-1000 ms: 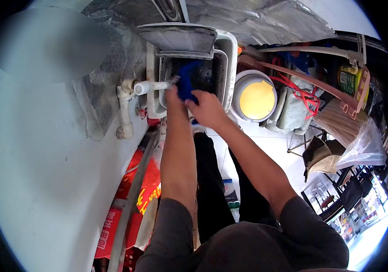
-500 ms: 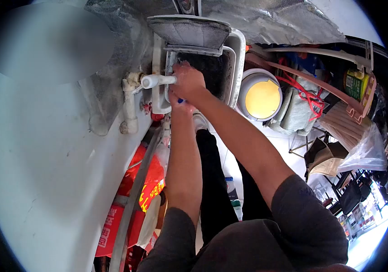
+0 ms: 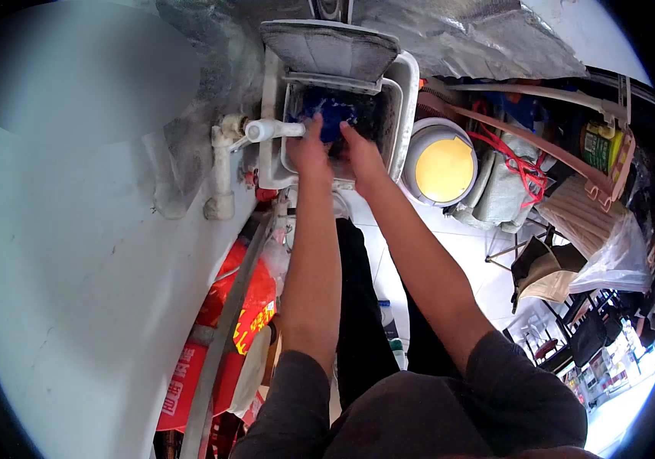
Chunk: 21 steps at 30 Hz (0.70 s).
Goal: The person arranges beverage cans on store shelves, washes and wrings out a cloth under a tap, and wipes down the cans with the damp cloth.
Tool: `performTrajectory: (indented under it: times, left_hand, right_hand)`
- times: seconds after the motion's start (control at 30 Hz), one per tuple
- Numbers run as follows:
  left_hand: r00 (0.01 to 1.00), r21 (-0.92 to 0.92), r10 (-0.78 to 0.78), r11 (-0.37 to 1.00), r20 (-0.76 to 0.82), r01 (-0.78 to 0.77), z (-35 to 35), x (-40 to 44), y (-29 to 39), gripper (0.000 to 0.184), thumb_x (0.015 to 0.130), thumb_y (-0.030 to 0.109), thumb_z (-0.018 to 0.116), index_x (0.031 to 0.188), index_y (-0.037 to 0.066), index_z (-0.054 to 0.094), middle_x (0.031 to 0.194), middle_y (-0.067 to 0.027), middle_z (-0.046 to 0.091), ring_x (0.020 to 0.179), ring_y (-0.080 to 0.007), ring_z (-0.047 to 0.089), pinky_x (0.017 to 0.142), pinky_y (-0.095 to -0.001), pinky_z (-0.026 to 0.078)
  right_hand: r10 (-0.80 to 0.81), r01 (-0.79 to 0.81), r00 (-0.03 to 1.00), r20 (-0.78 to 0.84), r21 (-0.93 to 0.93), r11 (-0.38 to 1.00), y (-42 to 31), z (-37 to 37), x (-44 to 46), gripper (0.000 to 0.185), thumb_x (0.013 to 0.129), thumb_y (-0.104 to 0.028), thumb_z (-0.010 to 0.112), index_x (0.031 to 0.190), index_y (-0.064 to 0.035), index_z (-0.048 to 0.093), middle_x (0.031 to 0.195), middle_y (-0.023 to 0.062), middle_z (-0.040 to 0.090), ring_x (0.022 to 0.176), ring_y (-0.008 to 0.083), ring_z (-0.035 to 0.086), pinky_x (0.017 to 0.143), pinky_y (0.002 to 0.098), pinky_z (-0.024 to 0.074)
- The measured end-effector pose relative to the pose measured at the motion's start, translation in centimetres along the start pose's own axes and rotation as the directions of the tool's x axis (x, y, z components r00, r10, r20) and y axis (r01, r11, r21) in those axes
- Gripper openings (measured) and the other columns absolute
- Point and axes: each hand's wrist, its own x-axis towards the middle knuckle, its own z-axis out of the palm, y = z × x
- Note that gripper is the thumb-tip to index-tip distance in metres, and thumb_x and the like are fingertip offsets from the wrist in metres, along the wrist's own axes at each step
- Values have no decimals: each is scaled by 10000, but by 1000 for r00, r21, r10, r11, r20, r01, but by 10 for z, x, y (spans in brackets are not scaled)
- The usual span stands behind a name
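Note:
A crumpled dark blue cloth (image 3: 332, 113) is spread between my hands, low in the white sink (image 3: 406, 115). My left hand (image 3: 311, 155) grips its left side, just under the spout of the white tap (image 3: 270, 131). On the other side my right hand (image 3: 363, 157) holds the cloth, its thumb pointing up over the edge. The fingers of both hands are mostly hidden below the cloth and blurred. Light flecks that look like water or suds show on the cloth.
A grey quilted panel (image 3: 331, 52) leans over the sink's far side. Right of the sink stands a round bin with a yellow lid (image 3: 444, 170). White pipes (image 3: 223, 172) run along the left wall, with red bags (image 3: 245, 294) and a metal rail (image 3: 228, 336) below.
My hands have parted from a clasp under the tap, the right one moving right. The blue cloth, earlier almost hidden in them, now shows spread open.

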Motion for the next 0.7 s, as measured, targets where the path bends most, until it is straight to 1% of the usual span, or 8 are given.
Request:
performTrajectory:
  times: [0.03, 0.1, 0.17, 0.3, 0.43, 0.53, 0.63, 0.7]
  left_hand:
    - [996, 9, 84, 996, 38, -85, 0, -3, -4, 292, 853, 121, 740, 1094, 49, 591, 1100, -67, 643, 946, -199, 608, 810, -328, 478]
    - [963, 22, 261, 965, 60, -263, 10, -33, -1, 272, 842, 93, 748, 1042, 15, 581, 1059, -80, 631, 901, -192, 595, 791, -316, 470]
    - [982, 15, 176, 984, 70, -178, -18, -39, -22, 272, 829, 85, 757, 1032, 32, 585, 1024, -68, 625, 897, -184, 587, 795, -297, 462]
    - [986, -180, 164, 970, -11, -163, -37, -79, -25, 263, 860, 160, 716, 1052, 53, 571, 1033, -76, 605, 946, -189, 568, 845, -328, 439]
    - [985, -378, -119, 923, -124, 64, -64, -101, -30, 436, 922, 356, 557, 1242, 65, 503, 1220, -96, 557, 1185, -241, 495, 1024, -518, 331]
    - [943, -552, -326, 799, -62, 240, -54, -97, -20, 525, 915, 396, 574, 1311, 64, 484, 1272, -89, 548, 1309, -256, 429, 1103, -526, 267]
    - [901, -536, -273, 731, 337, 422, -36, -53, -9, 485, 908, 412, 596, 1194, 22, 561, 1090, -148, 627, 1088, -282, 561, 1012, -475, 413]
    - [824, -427, -321, 734, 466, 528, -27, -5, -9, 412, 902, 356, 618, 1119, 6, 600, 993, -148, 657, 927, -267, 619, 911, -429, 486]
  right_hand:
    - [183, -227, 957, 226, 186, 956, -1, -3, -6, 483, 883, -483, 662, 1074, -40, 643, 974, 131, 697, 887, 278, 666, 861, 440, 517]
    - [44, -185, 947, 319, 425, 886, -4, 9, -13, 381, 919, -422, 640, 1040, -60, 643, 927, 109, 683, 844, 251, 656, 827, 419, 527]
    - [-61, -162, 928, 368, 547, 821, -1, 15, -1, 238, 959, -280, 602, 1015, -50, 631, 925, 120, 680, 828, 242, 662, 748, 393, 548]
    - [-45, -83, 912, 408, 290, 953, -8, 21, -5, 201, 935, -137, 610, 1081, -10, 554, 940, 164, 659, 775, 284, 665, 684, 425, 577]
    - [-89, -16, 922, 378, 265, 964, -19, 32, -9, 233, 889, -74, 638, 1075, -21, 508, 866, 120, 625, 726, 261, 684, 640, 412, 570]
    - [-159, 230, 920, 358, -164, 959, -27, 39, -5, 321, 876, -139, 655, 1120, 2, 502, 904, 197, 648, 775, 334, 687, 688, 446, 566]
    - [-440, 501, 841, 316, -761, 412, -20, 35, -22, 394, 866, -180, 624, 1177, 33, 509, 968, 299, 645, 825, 449, 654, 760, 496, 544]
    - [-492, 579, 758, 428, -789, 205, -10, 26, -27, 415, 866, -189, 590, 1203, 45, 524, 997, 334, 630, 872, 490, 626, 814, 514, 520]
